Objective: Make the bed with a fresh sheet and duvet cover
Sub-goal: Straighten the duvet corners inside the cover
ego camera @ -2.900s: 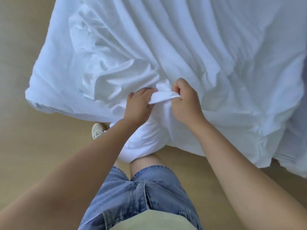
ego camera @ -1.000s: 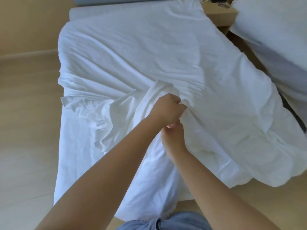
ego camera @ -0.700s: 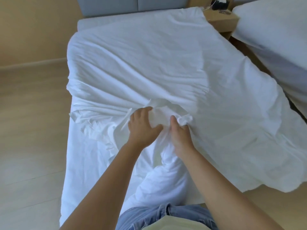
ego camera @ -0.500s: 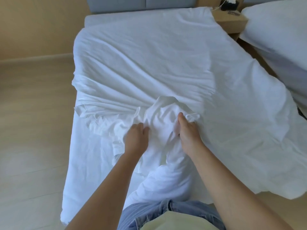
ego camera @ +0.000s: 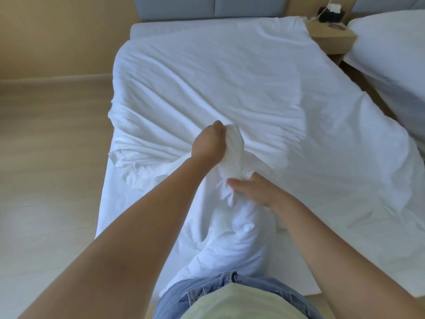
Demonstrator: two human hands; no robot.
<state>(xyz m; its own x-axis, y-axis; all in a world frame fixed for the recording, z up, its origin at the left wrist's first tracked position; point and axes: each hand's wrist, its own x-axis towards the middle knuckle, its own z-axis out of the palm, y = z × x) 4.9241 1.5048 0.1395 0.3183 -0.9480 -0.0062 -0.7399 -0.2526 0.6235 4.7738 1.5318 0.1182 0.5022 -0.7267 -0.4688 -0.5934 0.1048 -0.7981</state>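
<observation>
A white duvet cover [ego camera: 230,88] lies spread and wrinkled over the bed, hanging off its foot and right side. A bunched roll of the white fabric [ego camera: 232,155] rises near the foot of the bed. My left hand [ego camera: 209,146] grips the upper end of that bunch in a fist. My right hand [ego camera: 255,192] holds the lower part of the same bunch, thumb and fingers around it. More white bedding [ego camera: 230,245] hangs down against my legs. The mattress's bare strip [ego camera: 161,26] shows at the head end.
A grey padded headboard [ego camera: 207,6] stands at the far end. A wooden nightstand [ego camera: 331,35] with a dark box and cable sits far right. A second bed with white bedding [ego camera: 395,54] is on the right. Light wooden floor [ego camera: 50,157] lies to the left.
My left hand has moved up and forward, closing into a fist on the bunched fabric. My right hand has dropped lower on the bunch. The camera view has tilted up slightly.
</observation>
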